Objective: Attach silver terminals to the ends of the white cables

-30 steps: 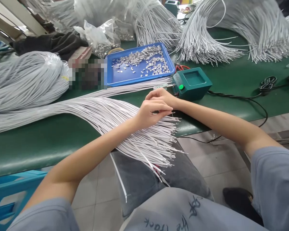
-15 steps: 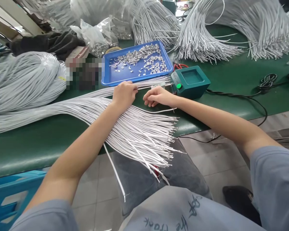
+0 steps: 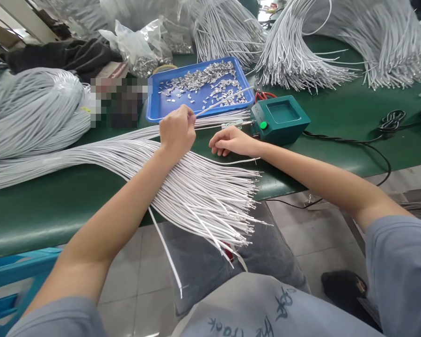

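Note:
My left hand (image 3: 177,130) is closed in a pinch on a thin white wire (image 3: 224,101). The wire's free end points right, over the front right part of a blue tray (image 3: 153,100) of small metal terminals (image 3: 203,78). Under my left wrist a fanned bundle of white wires (image 3: 203,192) lies across the table edge, its stripped ends to the right. My right hand (image 3: 231,142) rests just left of a green device (image 3: 280,121) with a green button. Its fingers are curled with the thumb against them; whatever they hold is hidden.
A row of wires (image 3: 210,122) lies between the tray and my hands. More wire bundles (image 3: 298,56) lie at the back, and a coiled one (image 3: 31,112) at the left. Plastic bags (image 3: 143,49) stand behind the tray. A black cord (image 3: 351,139) runs right from the device.
My left hand has moved slightly up and left, lifting one wire from the row so its end now crosses above the tray. The right hand has stayed nearly still.

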Tool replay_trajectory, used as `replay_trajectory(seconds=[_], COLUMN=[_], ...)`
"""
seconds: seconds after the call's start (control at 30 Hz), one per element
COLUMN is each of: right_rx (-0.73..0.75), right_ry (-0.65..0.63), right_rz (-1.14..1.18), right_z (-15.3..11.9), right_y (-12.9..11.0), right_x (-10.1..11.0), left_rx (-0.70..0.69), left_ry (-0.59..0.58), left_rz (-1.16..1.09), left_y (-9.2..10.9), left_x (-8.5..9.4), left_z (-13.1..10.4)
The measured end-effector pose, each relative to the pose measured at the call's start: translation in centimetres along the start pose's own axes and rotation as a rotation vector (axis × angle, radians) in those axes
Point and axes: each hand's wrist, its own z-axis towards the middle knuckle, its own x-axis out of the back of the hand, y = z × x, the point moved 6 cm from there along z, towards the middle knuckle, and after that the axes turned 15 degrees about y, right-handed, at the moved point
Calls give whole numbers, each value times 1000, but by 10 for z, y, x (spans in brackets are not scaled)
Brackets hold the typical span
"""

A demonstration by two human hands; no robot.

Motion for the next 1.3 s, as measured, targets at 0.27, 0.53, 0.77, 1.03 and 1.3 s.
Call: replay_trajectory(seconds=[0.27,0.53,0.77,1.03,1.3], right_rx=[131,400,369,75,545], right_ry=[-48,-187,-231,-471,185], right_rz=[-44,-222,-190,-24,-121], right_z=[2,-12,-26,-44,-42], right_y=[-1,-9,-8,1,-17], right_x=[-1,-6,-15,-35,-2], left_rx=[-717,-104,91,299,614], left_ry=[-109,-5,95,-176,-343], left_rz=[-491,-740,-899,-962,-1093], left_y=[114,87,56,63,50], left_x=[43,46,50,27,-3], left_z=[-40,-19,13,-1,-18])
